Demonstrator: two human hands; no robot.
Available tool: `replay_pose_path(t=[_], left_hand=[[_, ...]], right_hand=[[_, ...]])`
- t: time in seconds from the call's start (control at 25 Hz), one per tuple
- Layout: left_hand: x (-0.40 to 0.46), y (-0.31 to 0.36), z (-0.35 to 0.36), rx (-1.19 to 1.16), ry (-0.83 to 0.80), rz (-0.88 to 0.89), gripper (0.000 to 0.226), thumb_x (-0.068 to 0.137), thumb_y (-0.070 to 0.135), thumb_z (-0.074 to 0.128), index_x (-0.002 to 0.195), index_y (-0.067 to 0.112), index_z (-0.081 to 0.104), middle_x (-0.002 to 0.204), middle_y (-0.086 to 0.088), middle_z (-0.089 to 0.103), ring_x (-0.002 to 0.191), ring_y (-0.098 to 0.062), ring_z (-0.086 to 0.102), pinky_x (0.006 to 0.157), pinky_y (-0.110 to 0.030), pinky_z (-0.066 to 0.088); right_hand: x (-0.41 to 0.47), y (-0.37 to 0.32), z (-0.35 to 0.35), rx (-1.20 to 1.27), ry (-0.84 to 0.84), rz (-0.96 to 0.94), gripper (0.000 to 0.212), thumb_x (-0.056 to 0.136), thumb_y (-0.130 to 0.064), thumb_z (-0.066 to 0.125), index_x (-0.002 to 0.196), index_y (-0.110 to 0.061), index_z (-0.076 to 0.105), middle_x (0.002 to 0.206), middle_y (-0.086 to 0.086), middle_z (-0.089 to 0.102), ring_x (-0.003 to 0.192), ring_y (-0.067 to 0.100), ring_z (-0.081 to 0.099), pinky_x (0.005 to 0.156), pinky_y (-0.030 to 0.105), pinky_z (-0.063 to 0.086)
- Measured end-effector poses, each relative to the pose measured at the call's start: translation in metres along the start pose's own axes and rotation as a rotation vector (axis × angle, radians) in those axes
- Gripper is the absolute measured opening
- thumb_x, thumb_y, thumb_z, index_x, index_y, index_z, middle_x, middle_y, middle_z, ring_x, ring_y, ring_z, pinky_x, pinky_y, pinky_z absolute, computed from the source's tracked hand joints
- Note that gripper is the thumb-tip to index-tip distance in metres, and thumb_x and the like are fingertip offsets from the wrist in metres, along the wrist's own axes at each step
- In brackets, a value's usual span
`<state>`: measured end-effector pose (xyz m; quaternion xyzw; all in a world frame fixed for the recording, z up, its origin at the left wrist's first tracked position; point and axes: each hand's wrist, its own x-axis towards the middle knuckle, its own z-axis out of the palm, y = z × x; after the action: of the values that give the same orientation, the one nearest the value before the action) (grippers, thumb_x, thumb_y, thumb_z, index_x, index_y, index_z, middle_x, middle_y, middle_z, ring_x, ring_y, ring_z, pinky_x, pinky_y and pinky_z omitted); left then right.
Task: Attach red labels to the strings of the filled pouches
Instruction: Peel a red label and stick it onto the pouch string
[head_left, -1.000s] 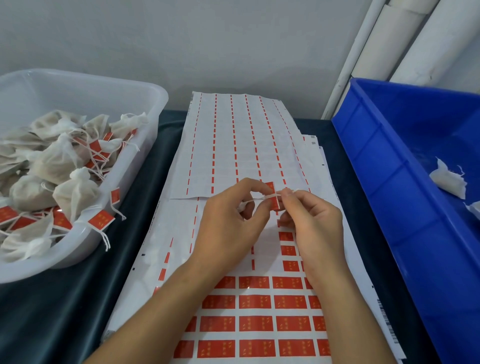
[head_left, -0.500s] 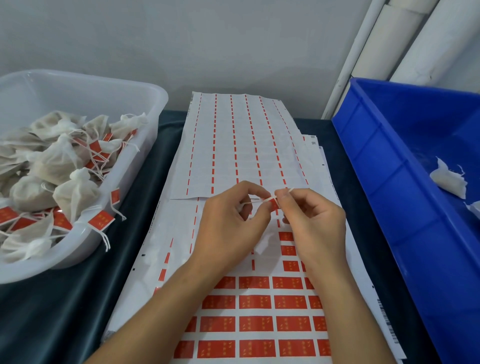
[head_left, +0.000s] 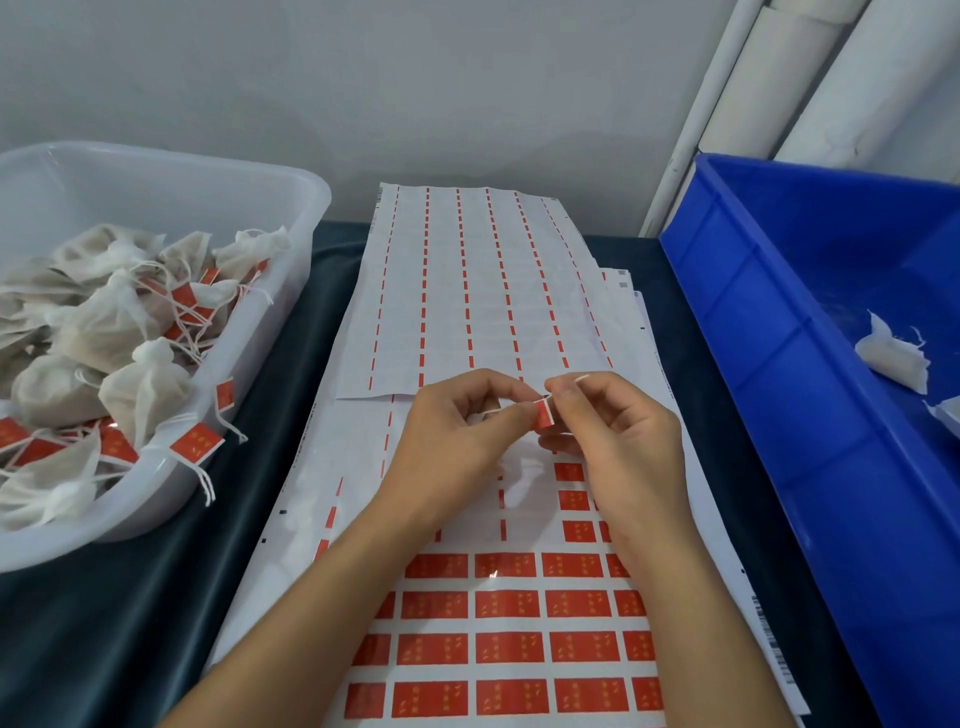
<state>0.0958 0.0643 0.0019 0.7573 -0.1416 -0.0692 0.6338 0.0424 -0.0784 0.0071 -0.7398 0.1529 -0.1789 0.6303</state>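
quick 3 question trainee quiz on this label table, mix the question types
1. True or false: the white tub on the left holds pouches that already carry red labels.
2. What do the left hand and right hand pinch between them? A) a red label B) a pen C) a blue lid
3. Fill in: the bin on the right is coloured ____.

Key: 1 true; 2 A; 3 blue

Blue bin (head_left: 769, 332) (right), white pipes (head_left: 748, 93).
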Motion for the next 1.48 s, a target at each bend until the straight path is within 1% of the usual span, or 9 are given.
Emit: replay_pose_path(t=[0.08, 0.32, 0.56, 0.72, 0.8, 0.92, 1.0, 1.2, 1.48], left_hand=[[-0.0004, 0.0008, -0.0007, -0.005, -0.01, -0.01, 0.018, 0.096, 0.023, 0.071, 0.085, 0.034, 0.078, 0.077, 0.016, 0.073, 0.065, -0.002, 0.062, 0.063, -0.014, 0.054], [0.0011, 0.0015, -0.0011, -0.013, -0.012, -0.05, 0.019, 0.094, 0.021, 0.072, 0.082, 0.034, 0.078, 0.07, 0.014, 0.07, 0.06, -0.002, 0.059, 0.06, -0.011, 0.051], [0.0016, 0.0027, -0.0013, -0.041, -0.007, -0.068, 0.019, 0.095, 0.022, 0.072, 0.081, 0.033, 0.08, 0.07, 0.014, 0.072, 0.06, 0.001, 0.063, 0.055, -0.011, 0.049], [0.0018, 0.0029, -0.0016, -0.043, -0.006, -0.083, 0.021, 0.095, 0.021, 0.073, 0.081, 0.034, 0.08, 0.069, 0.011, 0.071, 0.057, 0.001, 0.061, 0.053, -0.011, 0.049], [0.0017, 0.0034, -0.0014, -0.039, -0.002, -0.088, 0.02, 0.095, 0.021, 0.073, 0.081, 0.034, 0.08, 0.071, 0.01, 0.072, 0.058, 0.0, 0.062, 0.053, -0.011, 0.048], [0.0014, 0.0043, -0.0005, -0.021, 0.002, -0.089, 0.019, 0.095, 0.021, 0.072, 0.081, 0.032, 0.08, 0.075, 0.014, 0.073, 0.063, 0.001, 0.064, 0.053, -0.01, 0.048], [0.0012, 0.0046, -0.0006, -0.015, 0.0, -0.09, 0.02, 0.095, 0.021, 0.072, 0.081, 0.032, 0.079, 0.073, 0.016, 0.072, 0.063, 0.002, 0.064, 0.053, -0.01, 0.048], [0.0013, 0.0046, -0.0013, -0.021, -0.012, -0.1, 0.017, 0.095, 0.021, 0.072, 0.083, 0.031, 0.08, 0.062, 0.013, 0.067, 0.056, 0.0, 0.06, 0.055, -0.011, 0.049], [0.0016, 0.0053, -0.0004, -0.003, -0.015, -0.11, 0.014, 0.095, 0.021, 0.071, 0.087, 0.029, 0.08, 0.063, 0.016, 0.068, 0.057, 0.001, 0.062, 0.056, -0.011, 0.05]], right_hand=[[-0.0002, 0.0001, 0.0002, 0.002, 0.003, 0.003, 0.01, 0.097, -0.035, 0.068, 0.094, -0.029, 0.075, 0.085, -0.013, 0.077, 0.082, 0.008, 0.075, 0.065, 0.014, 0.057], [-0.0003, 0.0007, 0.0003, -0.011, 0.014, 0.022, 0.013, 0.096, -0.04, 0.068, 0.096, -0.029, 0.075, 0.087, -0.013, 0.077, 0.081, 0.009, 0.076, 0.068, 0.021, 0.062], [-0.0001, -0.0002, -0.0001, -0.002, 0.008, 0.034, 0.013, 0.096, -0.039, 0.068, 0.096, -0.028, 0.075, 0.086, -0.011, 0.078, 0.08, 0.01, 0.076, 0.069, 0.021, 0.062], [-0.0002, -0.0006, -0.0001, -0.002, 0.014, 0.041, 0.013, 0.095, -0.039, 0.068, 0.096, -0.028, 0.075, 0.085, -0.012, 0.078, 0.08, 0.009, 0.076, 0.069, 0.02, 0.062], [-0.0003, -0.0008, -0.0002, -0.008, 0.017, 0.043, 0.013, 0.095, -0.039, 0.068, 0.096, -0.029, 0.075, 0.085, -0.012, 0.077, 0.08, 0.009, 0.076, 0.069, 0.02, 0.062], [-0.0002, -0.0008, -0.0004, -0.021, 0.018, 0.044, 0.013, 0.096, -0.039, 0.067, 0.096, -0.029, 0.075, 0.085, -0.012, 0.077, 0.08, 0.009, 0.076, 0.069, 0.022, 0.063], [-0.0003, -0.0009, -0.0008, -0.026, 0.018, 0.044, 0.014, 0.096, -0.039, 0.067, 0.096, -0.028, 0.075, 0.085, -0.012, 0.077, 0.08, 0.009, 0.076, 0.069, 0.023, 0.063], [-0.0006, -0.0003, -0.0012, -0.019, 0.02, 0.053, 0.015, 0.096, -0.041, 0.067, 0.096, -0.028, 0.075, 0.085, -0.013, 0.077, 0.079, 0.009, 0.076, 0.07, 0.025, 0.063], [0.0006, 0.0013, -0.0006, -0.024, 0.019, 0.05, 0.015, 0.096, -0.041, 0.067, 0.097, -0.028, 0.075, 0.086, -0.012, 0.078, 0.08, 0.009, 0.076, 0.072, 0.027, 0.064]])
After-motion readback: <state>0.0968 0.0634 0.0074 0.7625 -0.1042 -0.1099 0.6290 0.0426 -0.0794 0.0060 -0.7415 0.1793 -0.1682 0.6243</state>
